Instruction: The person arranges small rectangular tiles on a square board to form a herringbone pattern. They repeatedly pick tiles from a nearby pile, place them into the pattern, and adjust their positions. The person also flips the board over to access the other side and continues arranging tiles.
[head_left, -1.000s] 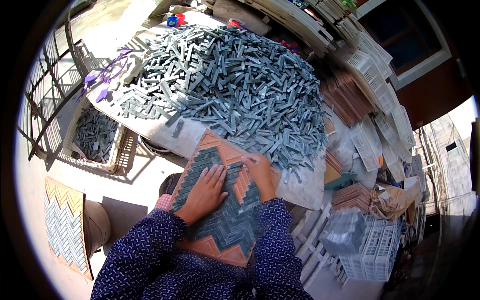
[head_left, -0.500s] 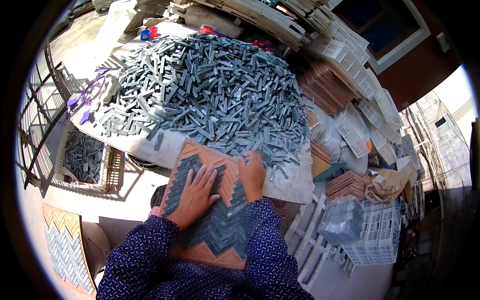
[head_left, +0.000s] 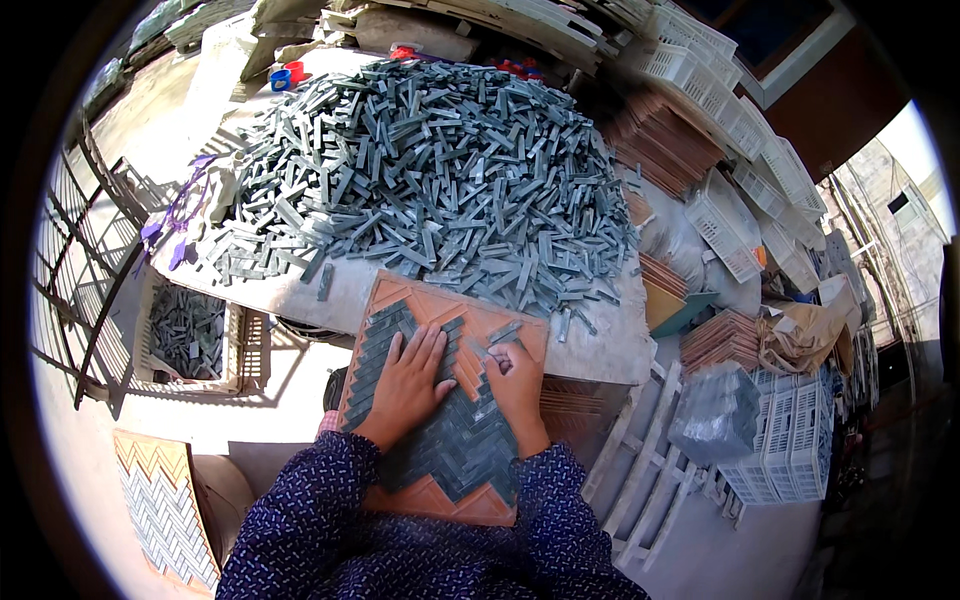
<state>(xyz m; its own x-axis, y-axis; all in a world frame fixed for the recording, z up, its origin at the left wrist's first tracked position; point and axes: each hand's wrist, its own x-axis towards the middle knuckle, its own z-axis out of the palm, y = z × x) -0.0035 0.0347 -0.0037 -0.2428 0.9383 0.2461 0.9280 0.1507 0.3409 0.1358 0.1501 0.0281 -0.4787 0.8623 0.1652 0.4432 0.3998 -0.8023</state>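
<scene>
Curled almost closed, the right hand [head_left: 515, 388] sits over the orange tray [head_left: 394, 289] by the table's [head_left: 605, 352] near edge; whether it pinches anything cannot be told. Flat, fingers spread, the left hand [head_left: 406, 388] rests on grey strips [head_left: 440, 437], best seated flush.

The grey-green strips [head_left: 420, 170] heaped at upper centre look like cut stone, mostly matt and chalky with a few glossy glints, on a pale, rough-looking, dusty tabletop [head_left: 605, 352]. Below them the terracotta-coloured tray [head_left: 395, 290] seems to be matt plastic — ridged where bare — and the darker inlaid pieces [head_left: 440, 430] in it show a slight sheen, beside sleeves [head_left: 300, 500] of soft patterned cloth. At lower right, shiny clear film covers a bundle [head_left: 715, 415] beside a perforated white plastic crate [head_left: 775, 480].
</scene>
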